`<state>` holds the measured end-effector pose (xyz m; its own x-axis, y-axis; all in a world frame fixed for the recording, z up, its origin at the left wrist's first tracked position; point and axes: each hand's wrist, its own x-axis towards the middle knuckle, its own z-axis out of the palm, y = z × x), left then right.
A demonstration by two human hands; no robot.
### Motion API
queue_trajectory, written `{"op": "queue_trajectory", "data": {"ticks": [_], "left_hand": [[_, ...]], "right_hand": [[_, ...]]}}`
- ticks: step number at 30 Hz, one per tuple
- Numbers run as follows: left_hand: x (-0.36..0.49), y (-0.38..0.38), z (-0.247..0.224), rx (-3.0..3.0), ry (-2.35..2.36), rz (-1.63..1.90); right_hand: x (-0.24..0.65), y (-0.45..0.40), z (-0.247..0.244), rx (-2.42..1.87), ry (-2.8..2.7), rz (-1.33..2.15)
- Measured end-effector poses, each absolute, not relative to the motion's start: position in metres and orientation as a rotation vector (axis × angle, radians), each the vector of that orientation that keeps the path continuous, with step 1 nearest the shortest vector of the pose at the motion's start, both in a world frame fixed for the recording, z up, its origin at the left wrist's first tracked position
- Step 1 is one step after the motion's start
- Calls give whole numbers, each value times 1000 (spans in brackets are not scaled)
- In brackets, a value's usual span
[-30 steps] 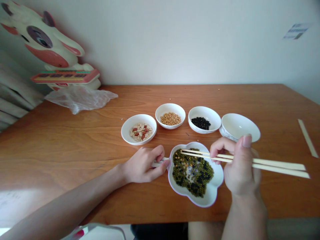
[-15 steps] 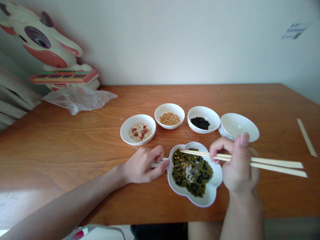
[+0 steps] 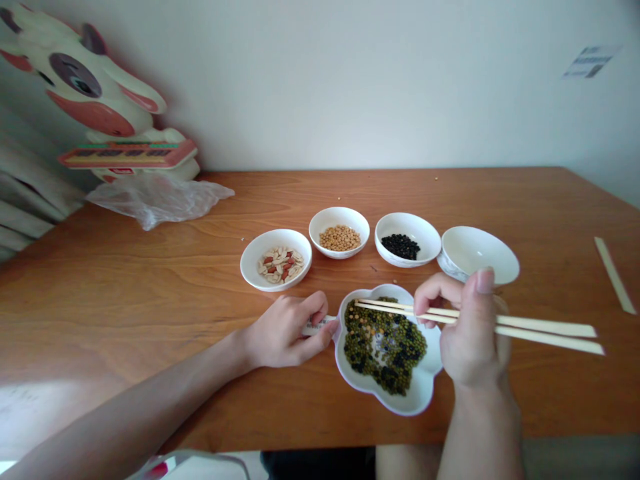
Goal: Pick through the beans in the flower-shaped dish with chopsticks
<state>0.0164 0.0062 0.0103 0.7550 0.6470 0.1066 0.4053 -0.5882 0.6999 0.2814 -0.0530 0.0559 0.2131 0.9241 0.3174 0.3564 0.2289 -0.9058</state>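
Note:
A white flower-shaped dish (image 3: 425, 387) holds green beans mixed with black and yellow ones. My left hand (image 3: 295, 330) pinches the dish's short handle (image 3: 319, 325) at its left side. In my right hand (image 3: 473, 327) is a pair of wooden chopsticks (image 3: 545, 330), their tips together over the beans at the dish's upper left. Whether a bean is between the tips is too small to tell. Behind the dish stand white bowls: one with peanuts (image 3: 281, 265), one with yellow beans (image 3: 340, 238), one with black beans (image 3: 401, 246), and a bowl with nothing visible inside (image 3: 480, 255).
A cow-shaped toy keyboard (image 3: 130, 155) stands at the back left, with a crumpled clear plastic bag (image 3: 163, 200) before it. A pale strip (image 3: 615, 275) lies at the far right of the wooden table (image 3: 150, 280). Loose beans dot the tabletop.
My right hand has shifted slightly left, carrying the chopstick tips toward the dish's upper-left edge. My left hand has stayed on the handle.

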Motion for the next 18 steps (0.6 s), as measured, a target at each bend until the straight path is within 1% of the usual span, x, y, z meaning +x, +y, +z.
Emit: {"op": "queue_trajectory", "data": {"ticks": [9, 18], "left_hand": [[17, 6, 10, 2284, 785, 477], [16, 7, 9, 2279, 783, 484]], "right_hand": [[271, -51, 60, -1346, -1342, 486], [281, -53, 57, -1305, -1356, 626]]}}
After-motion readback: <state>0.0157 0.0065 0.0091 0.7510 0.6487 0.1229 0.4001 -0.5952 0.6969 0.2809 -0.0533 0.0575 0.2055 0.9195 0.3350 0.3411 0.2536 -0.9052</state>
